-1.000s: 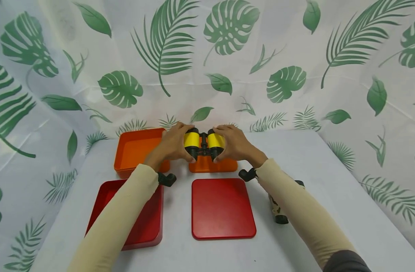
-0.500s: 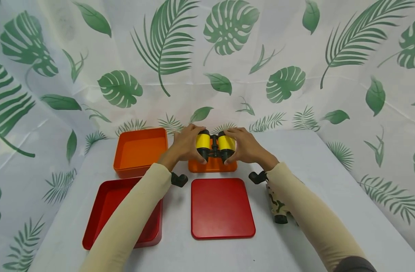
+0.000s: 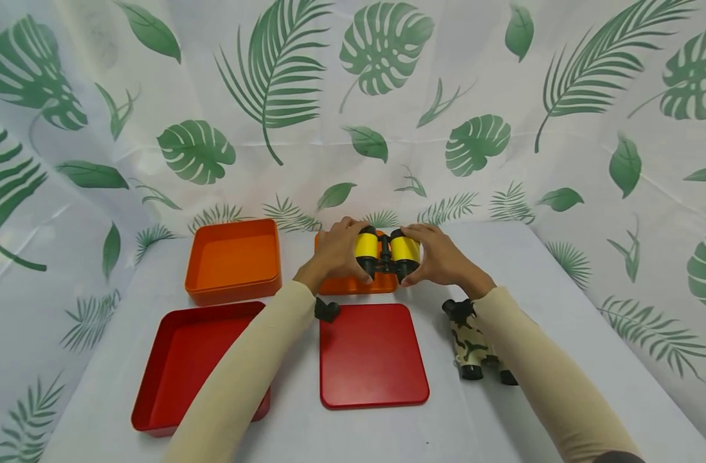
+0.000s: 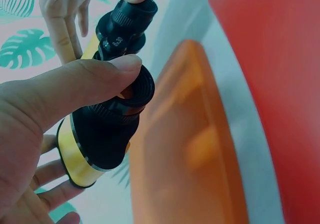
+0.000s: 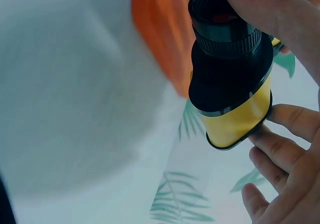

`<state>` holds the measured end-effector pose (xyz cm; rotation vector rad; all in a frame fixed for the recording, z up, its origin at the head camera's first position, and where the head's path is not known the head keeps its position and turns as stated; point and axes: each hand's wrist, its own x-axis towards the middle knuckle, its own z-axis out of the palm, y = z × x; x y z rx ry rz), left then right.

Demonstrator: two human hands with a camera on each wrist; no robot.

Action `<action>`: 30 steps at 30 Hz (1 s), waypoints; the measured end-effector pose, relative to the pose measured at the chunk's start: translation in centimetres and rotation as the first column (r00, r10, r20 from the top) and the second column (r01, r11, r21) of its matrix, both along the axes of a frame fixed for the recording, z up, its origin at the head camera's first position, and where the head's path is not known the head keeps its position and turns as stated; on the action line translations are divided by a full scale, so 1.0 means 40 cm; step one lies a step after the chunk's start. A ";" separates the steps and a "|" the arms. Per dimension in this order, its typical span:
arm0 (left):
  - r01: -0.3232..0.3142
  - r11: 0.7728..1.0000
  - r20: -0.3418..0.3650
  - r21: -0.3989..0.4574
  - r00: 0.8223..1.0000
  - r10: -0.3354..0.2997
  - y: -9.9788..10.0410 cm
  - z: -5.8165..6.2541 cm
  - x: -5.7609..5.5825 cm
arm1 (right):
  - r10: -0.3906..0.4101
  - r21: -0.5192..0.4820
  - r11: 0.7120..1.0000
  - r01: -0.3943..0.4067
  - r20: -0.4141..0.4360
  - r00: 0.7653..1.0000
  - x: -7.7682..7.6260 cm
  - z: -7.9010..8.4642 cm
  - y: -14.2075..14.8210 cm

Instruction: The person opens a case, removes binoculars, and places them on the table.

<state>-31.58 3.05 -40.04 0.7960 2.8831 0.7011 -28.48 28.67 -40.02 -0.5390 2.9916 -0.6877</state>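
Note:
Yellow-and-black binoculars (image 3: 384,252) are held between both hands, above the orange lid (image 3: 353,286) in the head view. My left hand (image 3: 338,249) grips the left barrel, its thumb on the eyepiece rim and its fingers at the far end. My right hand (image 3: 440,255) holds the other barrel the same way. In the left wrist view, the eyepieces (image 4: 135,91) face the camera side and the yellow band (image 4: 80,159) shows below the black body. The right wrist view shows one barrel (image 5: 235,98) with my fingers (image 5: 280,149) around its far end.
An orange box (image 3: 234,257) stands at the back left, with a red box (image 3: 197,360) in front of it. The flat red lid (image 3: 373,357) lies mid-table. Camouflage binoculars (image 3: 471,341) lie at the right, partly behind the right sleeve (image 3: 555,373). A leaf-print curtain (image 3: 307,161) closes the back.
Both hands have carried the yellow binoculars to the right. The orange box and more of the camouflage binoculars have come into view from behind the arms. The head view has shifted slightly.

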 end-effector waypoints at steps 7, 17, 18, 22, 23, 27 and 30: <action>-0.013 1.000 0.006 0.017 1.000 0.013 0.057 -0.017 0.008 | -0.040 -0.003 0.999 0.040 0.019 0.999 0.000 -0.014 0.057; -0.014 0.998 0.002 0.055 1.000 0.014 0.124 -0.037 0.005 | -0.072 0.001 0.997 0.072 0.076 0.994 0.005 -0.017 0.128; -0.013 0.998 0.000 0.059 1.000 0.013 0.130 -0.039 0.004 | -0.076 0.002 0.997 0.076 0.081 0.994 0.004 -0.017 0.133; -0.015 0.999 -0.012 0.051 1.000 0.015 0.156 -0.046 0.001 | -0.097 0.005 0.995 0.097 0.101 0.990 0.005 -0.013 0.153; -0.017 0.999 -0.012 0.050 1.000 0.018 0.164 -0.048 0.000 | -0.102 0.007 0.995 0.102 0.107 0.989 0.005 -0.013 0.158; -0.024 0.999 -0.010 0.043 1.000 0.024 0.189 -0.056 -0.004 | -0.123 0.018 0.992 0.122 0.124 0.985 0.003 -0.011 0.176; -0.032 0.999 -0.016 0.020 0.999 0.032 0.206 -0.061 -0.006 | -0.137 0.019 0.991 0.136 0.144 0.980 0.001 -0.013 0.190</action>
